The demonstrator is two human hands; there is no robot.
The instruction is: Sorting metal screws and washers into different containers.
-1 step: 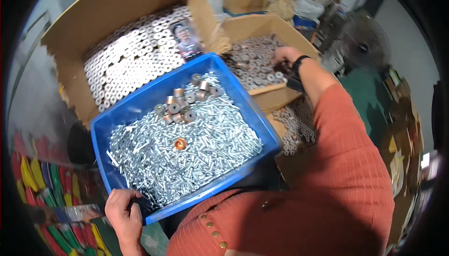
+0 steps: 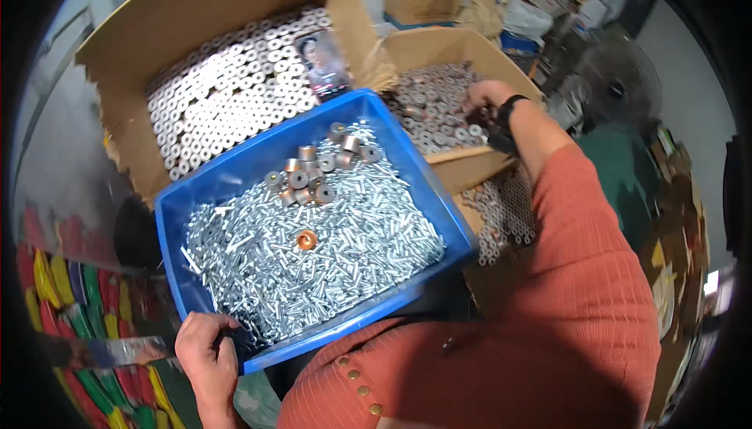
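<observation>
Gripping the near-left corner of the blue plastic bin (image 2: 235,186), the left hand (image 2: 205,351) had its fingers curled shut over the rim, thumb side toward the heap inside. The bin sat tilted across the person's lap, its long sides running from lower left to upper right, and it was filled with a loose heap of bright zinc-plated screws (image 2: 313,260). On top of that heap, toward the far end, lay a small cluster of grey metal bushings (image 2: 317,166), and near the middle 1 copper-coloured ring (image 2: 306,238) rested alone.

The right hand (image 2: 486,100) reached well away from the bin into a small cardboard box (image 2: 439,49) just beyond the bin's far-right corner, its fingers bent down among the grey metal spacers (image 2: 427,112) that filled it; whether they were closed on a piece could not be told. A dark band (image 2: 511,108) circled that wrist, above an orange ribbed sleeve (image 2: 580,249).

Behind the bin stood a large open cardboard box (image 2: 196,6) packed with upright silver rings in rows (image 2: 235,92). More silver sleeves (image 2: 505,213) lay stacked below the small box, beside the bin's right edge.
</observation>
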